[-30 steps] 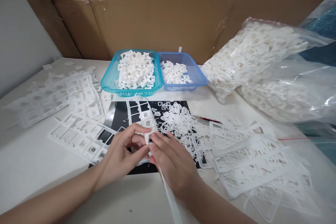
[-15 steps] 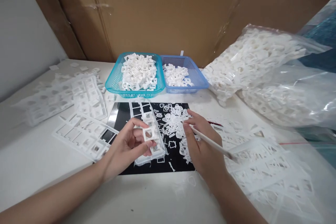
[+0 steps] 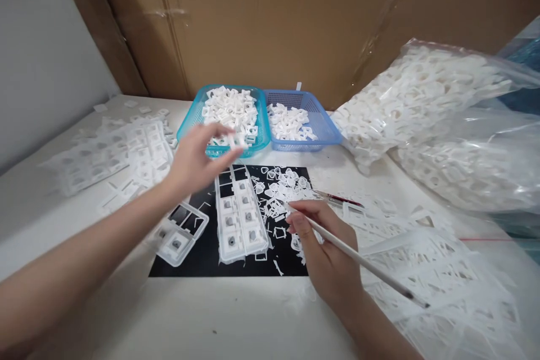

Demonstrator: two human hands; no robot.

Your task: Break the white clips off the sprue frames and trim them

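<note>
My left hand [image 3: 192, 158] is lifted over the table just in front of the teal basket [image 3: 184, 125], which is heaped with small white plastic pieces. A small white piece [image 3: 237, 142] shows pinched at its blurred fingertips. My right hand [image 3: 324, 250] rests at the right edge of the black mat [image 3: 198, 261], closed around a thin white stick [image 3: 363, 263] with a dark tip. A white moulded frame strip [image 3: 240, 215] with square cells lies flat on the mat between my hands. Loose white scraps [image 3: 280, 185] cover the mat's right part.
A blue basket [image 3: 327, 126] with fewer white pieces stands beside the teal one. Clear bags [image 3: 422, 101] full of white parts fill the right side. Emptied frames lie at left [image 3: 105, 152] and right [image 3: 426, 275]. A red-handled tool [image 3: 340, 198] lies near the scraps. Cardboard stands behind.
My left hand has left the frame strip and moved up and away toward the teal basket with a small piece. The strip now lies flat on the mat. My right hand shifted slightly nearer.
</note>
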